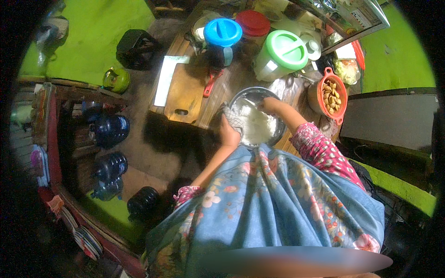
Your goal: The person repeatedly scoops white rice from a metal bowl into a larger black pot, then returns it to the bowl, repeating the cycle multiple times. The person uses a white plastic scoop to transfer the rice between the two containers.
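Observation:
A round metal pot stands at the table's near edge, against the blue floral cloth over my front. White food, soft and lumpy, covers its bottom; whether it is rice or something else I cannot tell. With a checked cloth in its grasp, my left hand grips the pot's left side. My right hand reaches over the far right rim, fingers curled down at the white food. Whatever those fingers may hold is hidden.
Left of the pot lie a wooden cutting board and a red-handled tool. Behind stand a blue-lidded jug, a green-lidded container and a red lid. An orange basket of brown pieces sits right. Large water bottles stand left.

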`<act>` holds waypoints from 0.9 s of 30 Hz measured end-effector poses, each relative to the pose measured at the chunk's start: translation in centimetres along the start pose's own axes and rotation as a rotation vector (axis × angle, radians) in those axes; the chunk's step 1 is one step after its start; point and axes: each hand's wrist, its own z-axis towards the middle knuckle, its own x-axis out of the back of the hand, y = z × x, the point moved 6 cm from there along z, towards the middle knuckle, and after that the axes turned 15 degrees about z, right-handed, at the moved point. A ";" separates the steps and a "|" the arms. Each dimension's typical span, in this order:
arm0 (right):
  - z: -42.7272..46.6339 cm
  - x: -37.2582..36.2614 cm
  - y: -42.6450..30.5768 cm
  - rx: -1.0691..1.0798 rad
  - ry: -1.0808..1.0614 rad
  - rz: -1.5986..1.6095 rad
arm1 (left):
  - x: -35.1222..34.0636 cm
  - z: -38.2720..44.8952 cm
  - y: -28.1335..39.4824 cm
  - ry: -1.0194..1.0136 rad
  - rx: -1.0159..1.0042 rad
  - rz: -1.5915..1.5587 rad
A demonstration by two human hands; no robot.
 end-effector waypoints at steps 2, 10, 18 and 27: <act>0.3 -1.0 -1.3 0.022 -0.078 -0.040 | -0.2 -0.1 -0.1 0.020 0.002 0.009; -5.6 -5.0 -5.0 0.262 -0.100 -0.429 | -0.6 -0.6 -0.3 0.134 -0.026 0.005; -5.1 0.1 -4.7 0.307 0.080 -0.372 | -0.3 -0.5 0.0 0.116 0.009 -0.016; -12.6 -7.5 -0.6 0.316 0.044 -0.170 | -0.3 1.9 -0.7 0.153 -0.219 -0.108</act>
